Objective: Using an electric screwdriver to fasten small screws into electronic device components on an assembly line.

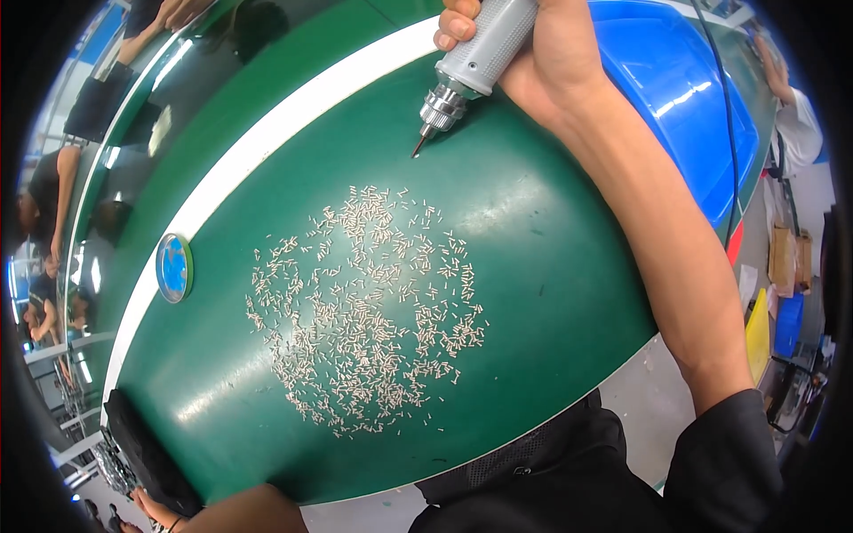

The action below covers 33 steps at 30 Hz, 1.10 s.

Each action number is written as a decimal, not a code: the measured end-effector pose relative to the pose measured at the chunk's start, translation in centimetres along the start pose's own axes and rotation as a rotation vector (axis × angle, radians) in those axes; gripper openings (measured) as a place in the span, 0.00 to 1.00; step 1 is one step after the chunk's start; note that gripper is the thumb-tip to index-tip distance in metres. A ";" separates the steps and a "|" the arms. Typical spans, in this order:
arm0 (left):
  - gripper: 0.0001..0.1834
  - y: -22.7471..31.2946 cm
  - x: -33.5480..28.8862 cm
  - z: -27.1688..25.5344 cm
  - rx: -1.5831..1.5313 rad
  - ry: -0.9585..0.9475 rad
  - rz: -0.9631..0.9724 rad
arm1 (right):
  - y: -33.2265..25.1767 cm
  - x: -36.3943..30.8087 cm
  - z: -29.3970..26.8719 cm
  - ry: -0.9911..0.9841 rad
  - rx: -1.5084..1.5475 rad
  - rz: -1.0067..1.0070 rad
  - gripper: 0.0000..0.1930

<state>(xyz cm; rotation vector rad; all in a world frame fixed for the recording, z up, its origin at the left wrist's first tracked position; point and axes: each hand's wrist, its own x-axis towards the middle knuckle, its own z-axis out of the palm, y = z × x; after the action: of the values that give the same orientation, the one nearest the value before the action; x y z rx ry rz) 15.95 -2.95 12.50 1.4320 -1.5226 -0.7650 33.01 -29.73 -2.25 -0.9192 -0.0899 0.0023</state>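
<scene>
Grasping grey elec. driver (484, 46) at 12 o'clock, rt hand (555, 53) has bit (421, 143) nr tabletop (551, 275); lt hand (155, 509), approx. 8 o'clock, can't tell grip; tiny metal pcs (364, 351) lie loose mid-dial, so prob. little done, most remaining.

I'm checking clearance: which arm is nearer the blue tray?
Right: the right arm is alongside the blue tray, to its left; the left arm is at the lower edge, left of centre, much farther away.

Around the silvery pieces (364, 346) on green tabletop (569, 293): grey driver (490, 49) above, white stripe (258, 147) left, blue tray (675, 89) upper right.
</scene>
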 end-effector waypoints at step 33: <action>0.25 -0.4 -0.1 2.1 0.059 0.155 0.043 | -0.6 -1.0 1.0 -0.069 -0.096 -0.067 0.09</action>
<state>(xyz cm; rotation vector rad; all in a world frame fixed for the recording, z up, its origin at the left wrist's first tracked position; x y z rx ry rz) 14.25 -3.20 11.21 1.4617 -1.4624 -0.5737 31.87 -29.30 -1.23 -1.0123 -0.1860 -0.0328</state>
